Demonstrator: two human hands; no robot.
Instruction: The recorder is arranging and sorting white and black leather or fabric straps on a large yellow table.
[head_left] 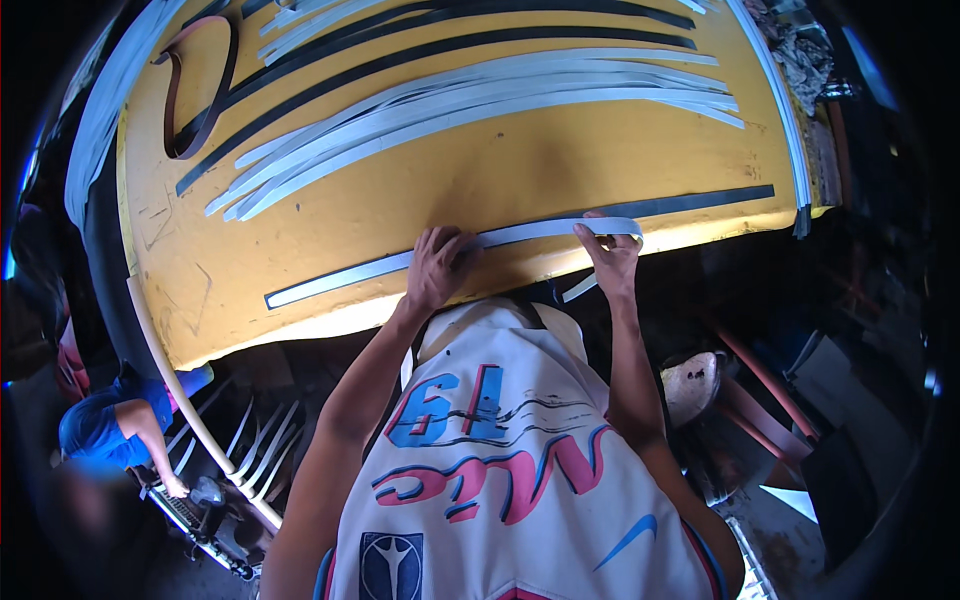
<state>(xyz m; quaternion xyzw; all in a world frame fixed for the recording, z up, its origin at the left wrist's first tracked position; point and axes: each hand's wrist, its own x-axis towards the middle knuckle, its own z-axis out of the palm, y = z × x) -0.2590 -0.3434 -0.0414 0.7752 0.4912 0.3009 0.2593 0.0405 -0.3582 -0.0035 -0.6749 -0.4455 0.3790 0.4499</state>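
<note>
Two hands of ours are at work near the close edge of a yellow desk (pixel 350 225), both on one white strip (pixel 345 278). This strip lies lengthwise along a dark strip (pixel 700 202), whose right part shows bare beyond it. Our left hand (pixel 437 270) rests with bent fingers on the white strip around its middle, pressed down close to the desk; we cannot tell whether the fingers grip it. Our right hand (pixel 612 265) pinches the same strip farther right, thumb and fingers drawn narrow, and just past them the strip curls back in a loop toward us. Farther across the desk we see a bundle of white strips (pixel 520 90), with long dark strips (pixel 600 35) beyond it and a brown band (pixel 218 105) looped at the far left. Down on our left, a person in blue (pixel 100 425) reaches forward beside a pale pole (pixel 170 375).
</note>
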